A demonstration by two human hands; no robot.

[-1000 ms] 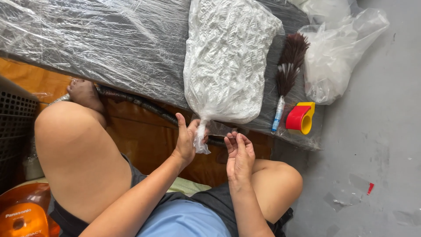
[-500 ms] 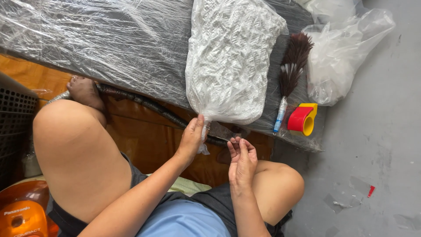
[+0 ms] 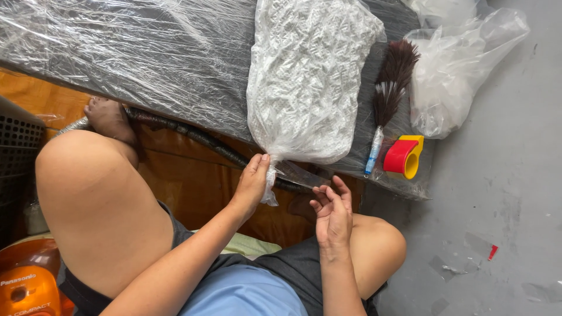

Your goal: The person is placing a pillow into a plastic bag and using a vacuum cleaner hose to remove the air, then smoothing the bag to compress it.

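My left hand point(image 3: 253, 182) pinches the twisted neck of a clear plastic bag point(image 3: 304, 82) stuffed with white crumpled material. The bag lies on a dark slab wrapped in plastic film point(image 3: 134, 58). My right hand point(image 3: 332, 212) hovers just right of the bag's neck, fingers curled and apart, palm up, holding nothing that I can see. Both hands sit above my knees.
A dark feather duster point(image 3: 389, 93) and a red and yellow tape dispenser point(image 3: 403, 157) lie on the slab's right end. Clear plastic bags point(image 3: 462, 70) rest on the grey floor at right. A black hose point(image 3: 199, 137) runs under the slab. An orange appliance point(image 3: 23, 287) sits lower left.
My left hand stays on the bag's neck. My right hand has moved a little away from the neck, fingers loosening.
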